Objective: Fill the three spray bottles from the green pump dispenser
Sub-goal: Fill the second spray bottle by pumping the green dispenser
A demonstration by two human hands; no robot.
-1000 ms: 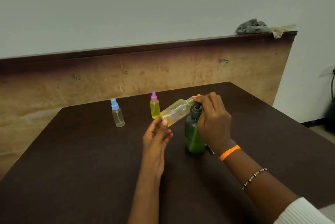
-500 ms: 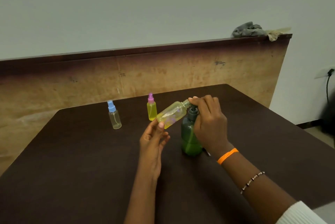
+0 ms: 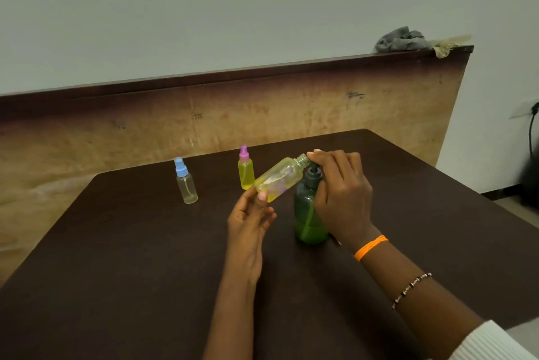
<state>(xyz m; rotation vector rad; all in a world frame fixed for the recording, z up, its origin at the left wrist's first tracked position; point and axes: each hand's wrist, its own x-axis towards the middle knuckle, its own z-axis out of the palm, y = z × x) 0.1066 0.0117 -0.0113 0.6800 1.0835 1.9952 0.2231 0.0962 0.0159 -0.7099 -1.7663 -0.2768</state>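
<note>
The green pump dispenser stands upright on the dark table. My right hand curls over its dark pump head, fingers on top. My left hand holds an uncapped clear bottle by its base, tilted, with its threaded neck against the pump spout. That bottle has yellowish liquid at its lower end. A pink-capped bottle full of yellow liquid stands behind it. Farther left stands a blue-capped bottle, nearly clear.
A worn wooden panel rises behind the table. Grey cloth lies on the panel's top edge at the right. A small item peeks out behind the dispenser's base. A black cable hangs at the far right wall.
The view shifted slightly; both hands, the tilted bottle and the dispenser keep the same arrangement. No clear movement of the pump head shows.
</note>
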